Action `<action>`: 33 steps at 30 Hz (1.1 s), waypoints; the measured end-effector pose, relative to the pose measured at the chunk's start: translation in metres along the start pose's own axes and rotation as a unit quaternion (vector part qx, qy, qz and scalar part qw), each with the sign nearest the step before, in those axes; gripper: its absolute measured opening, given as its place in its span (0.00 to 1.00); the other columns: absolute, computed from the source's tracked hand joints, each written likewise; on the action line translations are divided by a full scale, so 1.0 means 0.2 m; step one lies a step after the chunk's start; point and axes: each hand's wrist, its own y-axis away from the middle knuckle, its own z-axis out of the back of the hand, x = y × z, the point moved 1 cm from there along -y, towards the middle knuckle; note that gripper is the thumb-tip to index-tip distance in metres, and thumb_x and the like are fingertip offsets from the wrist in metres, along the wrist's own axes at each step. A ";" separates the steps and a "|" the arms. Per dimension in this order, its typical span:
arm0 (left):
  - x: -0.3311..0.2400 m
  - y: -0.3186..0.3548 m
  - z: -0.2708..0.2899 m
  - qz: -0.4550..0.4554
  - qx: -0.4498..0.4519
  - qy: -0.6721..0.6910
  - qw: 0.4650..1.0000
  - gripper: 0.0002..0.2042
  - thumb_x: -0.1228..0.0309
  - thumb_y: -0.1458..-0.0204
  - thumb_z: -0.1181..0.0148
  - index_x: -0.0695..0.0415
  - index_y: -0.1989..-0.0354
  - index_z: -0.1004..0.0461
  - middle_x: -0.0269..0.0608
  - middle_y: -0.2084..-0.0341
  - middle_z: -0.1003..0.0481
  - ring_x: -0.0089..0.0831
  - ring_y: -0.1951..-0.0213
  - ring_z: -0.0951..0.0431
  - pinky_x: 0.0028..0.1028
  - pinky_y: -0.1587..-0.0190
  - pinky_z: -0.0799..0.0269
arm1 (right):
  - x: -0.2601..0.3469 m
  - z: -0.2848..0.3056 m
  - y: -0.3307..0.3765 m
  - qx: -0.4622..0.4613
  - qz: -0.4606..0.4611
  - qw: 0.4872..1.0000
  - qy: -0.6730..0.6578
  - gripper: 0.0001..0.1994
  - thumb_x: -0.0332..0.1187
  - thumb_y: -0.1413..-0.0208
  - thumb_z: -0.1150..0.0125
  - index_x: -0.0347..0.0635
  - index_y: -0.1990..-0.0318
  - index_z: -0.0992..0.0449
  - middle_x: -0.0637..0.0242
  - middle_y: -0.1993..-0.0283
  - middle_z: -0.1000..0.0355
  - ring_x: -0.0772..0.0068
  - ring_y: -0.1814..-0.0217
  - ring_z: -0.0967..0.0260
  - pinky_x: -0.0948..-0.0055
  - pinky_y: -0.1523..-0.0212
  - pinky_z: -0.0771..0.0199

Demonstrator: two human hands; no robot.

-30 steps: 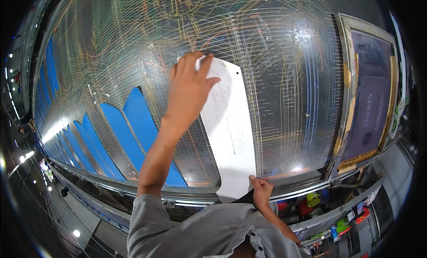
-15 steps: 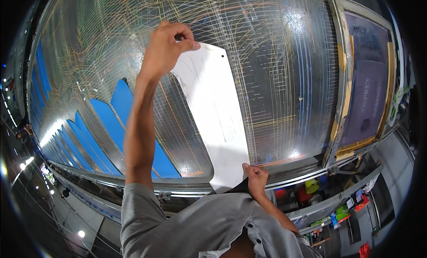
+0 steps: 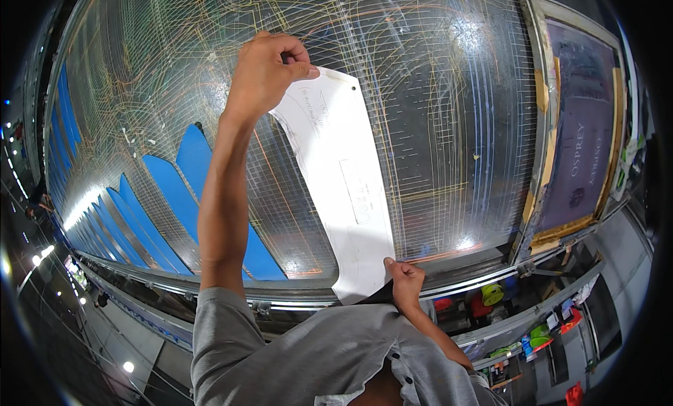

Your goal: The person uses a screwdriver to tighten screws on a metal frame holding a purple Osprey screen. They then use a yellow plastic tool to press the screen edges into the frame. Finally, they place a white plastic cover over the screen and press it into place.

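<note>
A long white pattern sheet (image 3: 343,161) stretches from the middle of the table toward its near edge, with pencil lines and a small hole by its far right corner. My left hand (image 3: 270,70) pinches its far left corner between thumb and fingers. Lower down, my right hand (image 3: 405,278) has the sheet's near right edge pinched. The sheet's near end hangs over the table's edge, close to my shirt. Left of my left forearm lie blue cut pieces (image 3: 193,154) on the table, partly covered by the arm in this view.
Coloured lines criss-cross the dark, shiny table (image 3: 456,112). At the right stands a screen-printing frame (image 3: 536,91) with purple mesh. Below the near edge, a shelf (image 3: 491,329) holds tape rolls and small coloured things. More blue pieces (image 3: 66,115) lie farther left.
The sheet and my left hand have shifted very slightly to the right, and glare on the sheet has eased so its markings show more clearly. Both hands keep their pinch.
</note>
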 end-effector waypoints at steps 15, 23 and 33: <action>0.00 0.02 -0.01 -0.025 0.001 -0.006 1.000 0.08 0.74 0.61 0.24 0.60 0.78 0.20 0.35 0.80 0.25 0.27 0.72 0.33 0.31 0.66 0.33 | 0.02 0.01 0.09 -0.010 -0.004 1.000 0.017 0.23 0.30 0.42 0.31 0.38 0.87 0.32 0.86 0.83 0.44 0.91 0.79 0.54 0.76 0.80 0.57; 0.11 0.00 -0.02 -0.040 0.020 -0.002 0.999 0.08 0.71 0.56 0.26 0.59 0.74 0.20 0.29 0.82 0.29 0.20 0.79 0.34 0.25 0.75 0.41 | -0.06 0.01 -0.04 0.015 0.005 0.999 0.034 0.24 0.32 0.41 0.32 0.41 0.88 0.35 0.86 0.84 0.47 0.90 0.79 0.55 0.75 0.80 0.58; 0.05 0.09 -0.04 -0.038 -0.018 -0.069 0.997 0.10 0.67 0.55 0.26 0.59 0.74 0.20 0.30 0.84 0.29 0.21 0.81 0.34 0.27 0.77 0.39 | -0.16 0.01 0.02 -0.002 0.031 1.000 0.005 0.24 0.32 0.41 0.31 0.45 0.88 0.33 0.86 0.85 0.43 0.92 0.81 0.54 0.77 0.80 0.58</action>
